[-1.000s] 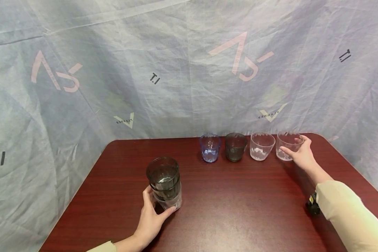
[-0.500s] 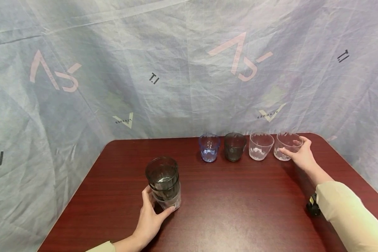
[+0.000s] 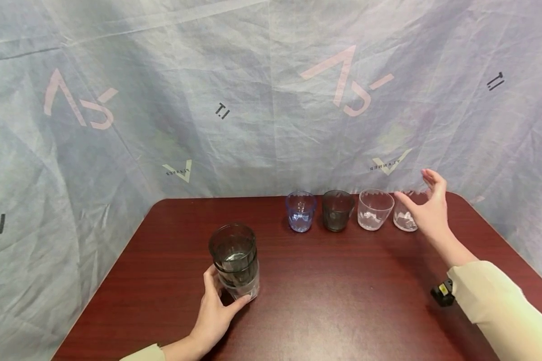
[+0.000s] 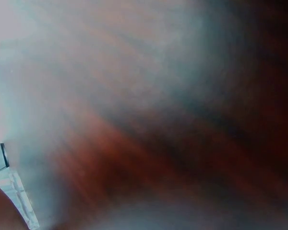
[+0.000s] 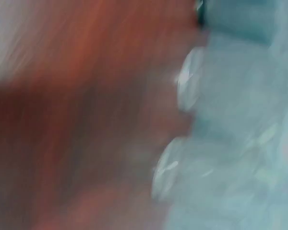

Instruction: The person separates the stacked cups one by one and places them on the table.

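Left hand [image 3: 214, 313]: placed at 8 o'clock on the desk [image 3: 325, 291], with thumb and fingers wrapped around the lower part of the glass stack [image 3: 233, 250].
Right hand [image 3: 431, 213]: held up at 2 o'clock, with thumb and fingers spread wide apart; nothing is gripped, and whether the rim behind the thumb is touched cannot be told.
Glass stack: stood upright at 9 o'clock, nearer the person than the row; two dark rims are seen above a clear base, which is clasped low down by the thumb.
Row at the far edge: four tumblers, all stood upright and mouth up, are lined up side by side from 12 to 2 o'clock.
Blue glass [image 3: 300, 213]: set at 12 o'clock, at the row's start.
Dark glass [image 3: 337, 213]: set just beside it, between 12 and 1 o'clock.
Clear glass [image 3: 374, 210]: set past 1 o'clock.
End glass [image 3: 405, 221]: set at 2 o'clock, also clear, and partly covered from view by the right hand.
Right cuff: a black device [image 3: 442, 293] is seen beside the pale sleeve [image 3: 497, 296], toward 3 o'clock.
Backdrop: the desk is walled in by a pale, creased cloth [image 3: 271, 75], printed with letters and marks.
Wrist views: both are heavily blurred.
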`<state>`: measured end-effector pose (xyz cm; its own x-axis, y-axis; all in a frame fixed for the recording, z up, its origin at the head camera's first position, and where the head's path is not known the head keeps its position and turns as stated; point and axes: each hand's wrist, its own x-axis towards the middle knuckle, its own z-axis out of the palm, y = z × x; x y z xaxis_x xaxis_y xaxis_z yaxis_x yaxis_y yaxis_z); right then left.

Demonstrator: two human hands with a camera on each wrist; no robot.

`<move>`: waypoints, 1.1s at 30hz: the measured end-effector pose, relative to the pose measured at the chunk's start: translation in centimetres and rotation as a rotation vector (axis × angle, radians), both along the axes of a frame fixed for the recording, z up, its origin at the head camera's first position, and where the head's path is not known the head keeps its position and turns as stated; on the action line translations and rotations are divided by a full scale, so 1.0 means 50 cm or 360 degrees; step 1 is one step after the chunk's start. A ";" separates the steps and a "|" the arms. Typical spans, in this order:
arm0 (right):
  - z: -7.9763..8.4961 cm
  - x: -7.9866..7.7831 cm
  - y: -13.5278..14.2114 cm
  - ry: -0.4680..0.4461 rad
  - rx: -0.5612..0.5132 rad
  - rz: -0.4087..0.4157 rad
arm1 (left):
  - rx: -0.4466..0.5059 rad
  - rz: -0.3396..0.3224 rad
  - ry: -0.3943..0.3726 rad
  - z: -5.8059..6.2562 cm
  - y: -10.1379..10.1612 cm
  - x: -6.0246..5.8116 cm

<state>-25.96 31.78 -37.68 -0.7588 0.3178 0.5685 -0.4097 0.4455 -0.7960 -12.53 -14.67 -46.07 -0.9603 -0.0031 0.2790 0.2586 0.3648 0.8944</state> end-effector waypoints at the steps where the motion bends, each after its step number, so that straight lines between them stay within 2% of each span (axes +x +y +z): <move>1: 0.011 0.004 -0.017 0.0044 -0.0025 0.0066 | 0.0003 -0.0005 0.0002 0.000 0.000 0.000; 7: 0.051 0.024 -0.127 0.0250 -0.0059 0.0525 | 0.0013 -0.0009 0.0002 0.000 0.001 -0.001; 13: 0.058 0.043 -0.225 0.0331 0.0063 0.0885 | 0.0023 -0.0010 -0.0019 0.001 0.000 -0.003; 16: 0.059 0.053 -0.272 0.0304 0.0129 0.1029 | 0.0019 -0.0012 -0.0027 0.000 -0.001 -0.002; 23: 0.055 0.073 -0.377 0.0223 0.0170 0.1377 | 0.0019 -0.0012 -0.0023 -0.001 0.000 0.000; 33: 0.020 0.088 -0.494 0.0038 0.0120 0.1732 | 0.0022 -0.0017 -0.0003 0.000 0.002 -0.004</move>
